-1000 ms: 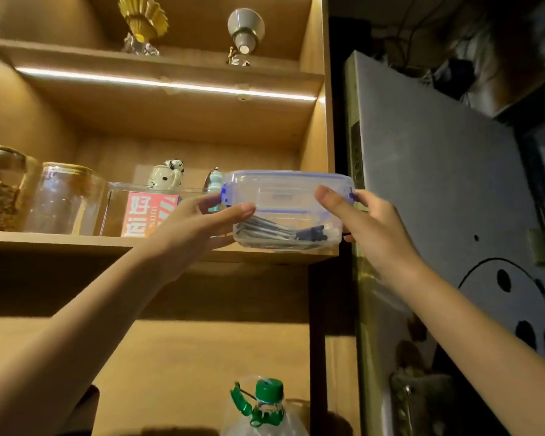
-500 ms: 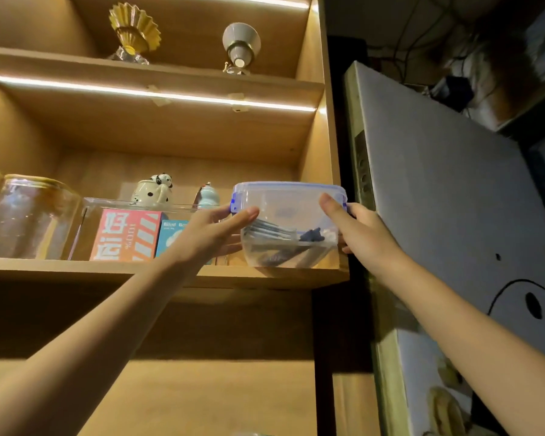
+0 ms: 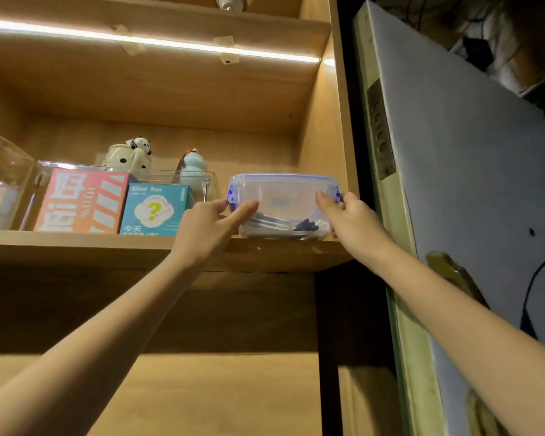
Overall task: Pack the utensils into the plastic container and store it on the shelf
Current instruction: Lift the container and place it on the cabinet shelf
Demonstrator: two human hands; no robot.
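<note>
Head: container [image 3: 283, 199] btwn hands [image 3: 206, 229]

**Container set down on the shelf**

The plastic container [image 3: 283, 204], held above the board's front edge a second ago, has been lowered and pushed back until its base rests on the wooden shelf [image 3: 139, 247], beside the teal box [image 3: 156, 210]. The left hand [image 3: 208, 229] and right hand [image 3: 353, 220] have been carried inward with it. The view has been shifted closer and upward.
</note>
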